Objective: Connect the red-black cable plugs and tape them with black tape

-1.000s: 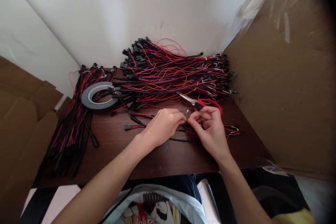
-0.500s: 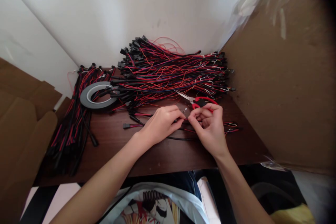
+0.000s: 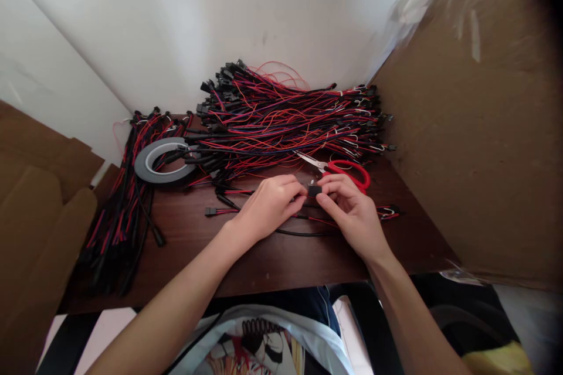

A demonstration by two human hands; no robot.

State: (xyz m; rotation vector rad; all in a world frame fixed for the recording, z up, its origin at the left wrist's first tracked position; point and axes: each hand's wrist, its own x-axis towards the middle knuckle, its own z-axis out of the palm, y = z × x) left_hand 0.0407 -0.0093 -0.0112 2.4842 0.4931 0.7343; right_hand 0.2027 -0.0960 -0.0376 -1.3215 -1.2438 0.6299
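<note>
Black piece now visible at right hand.

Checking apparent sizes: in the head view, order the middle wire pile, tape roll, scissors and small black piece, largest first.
1. Middle wire pile
2. Tape roll and scissors: too alike to rank
3. Small black piece

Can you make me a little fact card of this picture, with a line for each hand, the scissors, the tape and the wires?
Left hand: fingertips at one end of the small black piece
Right hand: pinching the piece's other end; too small to tell what it is
Scissors: red handles, just beyond the right hand
Tape roll: grey, on the left wire bundle
Big wire pile: red and dark wires, black connectors, by the wall
</note>
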